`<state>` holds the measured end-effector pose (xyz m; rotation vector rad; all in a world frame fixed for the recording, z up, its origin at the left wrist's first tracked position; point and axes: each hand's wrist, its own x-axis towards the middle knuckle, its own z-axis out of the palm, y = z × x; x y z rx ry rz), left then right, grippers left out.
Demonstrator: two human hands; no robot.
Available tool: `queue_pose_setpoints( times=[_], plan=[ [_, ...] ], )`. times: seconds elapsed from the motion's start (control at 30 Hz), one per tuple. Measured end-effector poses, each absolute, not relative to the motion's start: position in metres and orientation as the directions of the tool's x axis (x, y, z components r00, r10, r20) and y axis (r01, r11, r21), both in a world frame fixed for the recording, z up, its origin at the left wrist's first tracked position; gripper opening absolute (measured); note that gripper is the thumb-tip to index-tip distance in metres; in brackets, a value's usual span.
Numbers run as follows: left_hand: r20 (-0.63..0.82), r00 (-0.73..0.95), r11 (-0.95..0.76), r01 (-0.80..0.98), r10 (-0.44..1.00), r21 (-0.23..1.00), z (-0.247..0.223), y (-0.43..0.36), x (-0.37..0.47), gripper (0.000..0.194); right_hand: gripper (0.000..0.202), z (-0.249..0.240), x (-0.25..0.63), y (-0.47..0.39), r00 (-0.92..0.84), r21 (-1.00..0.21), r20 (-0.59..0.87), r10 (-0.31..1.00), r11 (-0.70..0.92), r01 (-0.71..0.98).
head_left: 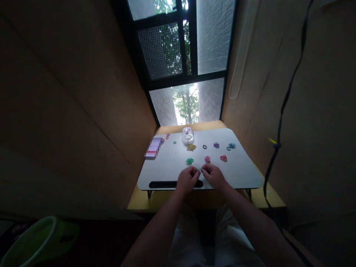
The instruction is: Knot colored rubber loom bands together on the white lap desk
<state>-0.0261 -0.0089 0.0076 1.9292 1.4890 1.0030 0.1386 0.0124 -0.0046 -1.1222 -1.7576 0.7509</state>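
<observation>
My left hand [187, 179] and my right hand [213, 175] meet over the front of a white tabletop [164, 167], fingers pinched together on a small green band [199, 170]. Just beyond them lie a green pile of bands [189, 161], a pink pile [207, 159] and a red pile [223, 158]. Farther back are a yellow pile [191, 147], a dark ring [204, 147], a purple pile [216, 145] and a blue pile [231, 145]. A single green ring [174, 142] lies to the left.
A clear jar [188, 136] stands at the back of the tabletop. A blurred phone-like object [152, 148] lies at the left edge, near red rings [167, 136]. A black cable [282, 107] hangs at right. A green basket [52, 237] is at lower left.
</observation>
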Motion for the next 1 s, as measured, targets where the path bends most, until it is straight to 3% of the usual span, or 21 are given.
queue_pose_setpoints(
  times=[0.53,0.7,0.87,1.0],
  plan=[
    [0.271,0.064,-0.269,0.463,0.961,0.845,0.002,-0.006,-0.026,0.019,0.014,-0.005,0.138,0.013,-0.164,-0.827,0.35,0.922,0.387,0.409],
    [0.312,-0.172,-0.219,0.412,0.934,0.884,0.007,0.008,-0.033,0.02,0.013,-0.002,0.138,0.013,-0.161,-0.813,0.343,0.926,0.378,0.444],
    [0.282,-0.267,-0.116,0.504,0.922,0.856,0.011,0.036,-0.053,0.018,0.012,-0.001,0.137,0.015,-0.167,-0.802,0.342,0.925,0.38,0.461],
    [0.245,-0.218,-0.08,0.571,0.945,0.817,0.012,0.045,-0.058,0.02,0.013,0.0,0.137,0.015,-0.178,-0.798,0.344,0.922,0.387,0.463]
  ],
)
